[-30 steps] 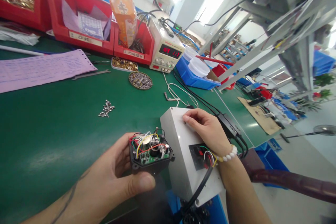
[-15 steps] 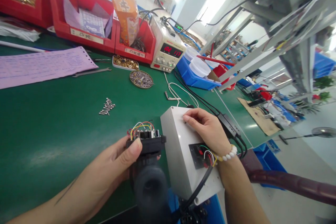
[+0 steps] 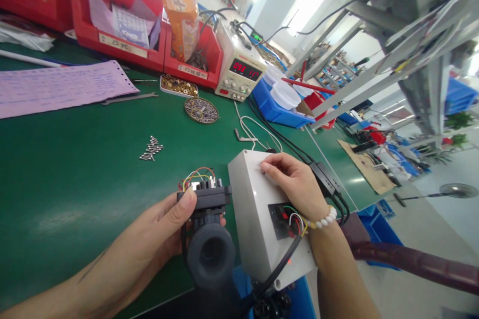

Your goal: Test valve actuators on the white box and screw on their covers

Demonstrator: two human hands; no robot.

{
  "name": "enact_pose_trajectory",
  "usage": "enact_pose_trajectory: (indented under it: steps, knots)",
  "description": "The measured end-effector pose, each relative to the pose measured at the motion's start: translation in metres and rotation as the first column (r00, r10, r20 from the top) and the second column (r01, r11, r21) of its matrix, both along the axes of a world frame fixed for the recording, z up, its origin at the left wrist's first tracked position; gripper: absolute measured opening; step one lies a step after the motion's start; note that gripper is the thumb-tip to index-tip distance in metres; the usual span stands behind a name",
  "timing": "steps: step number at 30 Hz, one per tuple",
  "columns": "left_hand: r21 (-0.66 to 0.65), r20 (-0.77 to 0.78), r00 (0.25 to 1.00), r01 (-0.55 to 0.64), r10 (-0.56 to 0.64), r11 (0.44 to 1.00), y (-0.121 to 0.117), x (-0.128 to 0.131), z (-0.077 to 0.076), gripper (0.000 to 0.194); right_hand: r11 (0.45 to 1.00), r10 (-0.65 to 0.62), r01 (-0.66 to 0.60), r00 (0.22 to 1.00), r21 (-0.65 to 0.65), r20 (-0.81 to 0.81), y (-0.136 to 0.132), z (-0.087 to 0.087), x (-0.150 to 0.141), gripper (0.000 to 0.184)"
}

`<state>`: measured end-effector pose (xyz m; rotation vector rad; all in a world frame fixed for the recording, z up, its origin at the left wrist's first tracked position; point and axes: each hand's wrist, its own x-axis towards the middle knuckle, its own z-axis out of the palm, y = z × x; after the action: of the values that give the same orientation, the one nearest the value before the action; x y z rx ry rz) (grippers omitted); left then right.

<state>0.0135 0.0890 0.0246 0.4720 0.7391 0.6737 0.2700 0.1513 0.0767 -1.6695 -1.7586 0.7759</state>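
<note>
My left hand (image 3: 164, 227) is wrapped round a black device (image 3: 207, 229) with a round dark opening facing me and coloured wires (image 3: 195, 175) on its top. It holds the device upright at the near edge of the green table (image 3: 75, 179). Beside it stands a white box (image 3: 258, 209) with a black socket panel and a black cable leaving its lower end. My right hand (image 3: 295, 182), with a bead bracelet on the wrist, rests on top of the white box, a fingertip pressed on a small button.
Several small screws (image 3: 151, 149) lie on the mat. Further back are a round tray of parts (image 3: 201, 110), a power supply with a red display (image 3: 241, 72), red bins (image 3: 112, 20), a pink sheet (image 3: 60, 87) and blue trays (image 3: 277, 104).
My left hand has tipped the black device up and lifted it slightly, so its round opening faces me instead of the circuit board. The right hand stays on the white box. The display reading has dropped.
</note>
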Motion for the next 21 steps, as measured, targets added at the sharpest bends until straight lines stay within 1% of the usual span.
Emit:
enact_pose_trajectory:
  steps: [5,12,17,21]
  knots:
    - [0.013,-0.001,1.0,-0.005,0.005,1.0,0.001,0.0001,-0.001,0.068,1.0,-0.004,0.004,1.0,0.0,-0.001,-0.0004,0.0002,0.0007,0.026]
    - [0.026,0.015,1.0,-0.014,0.013,1.0,-0.0013,-0.0018,0.0019,0.066,1.0,-0.007,0.007,1.0,-0.004,-0.004,-0.001,-0.0003,-0.0009,0.026]
    - [0.051,0.027,1.0,0.002,-0.003,0.999,0.0003,-0.0008,0.0,0.065,0.999,0.034,-0.034,0.999,-0.027,-0.009,0.0,-0.0001,0.0001,0.028]
    - [0.062,0.035,0.998,-0.047,0.045,0.997,0.0022,0.0026,-0.0014,0.069,0.999,0.025,-0.025,1.0,-0.026,-0.012,0.0043,-0.0026,0.0001,0.028]
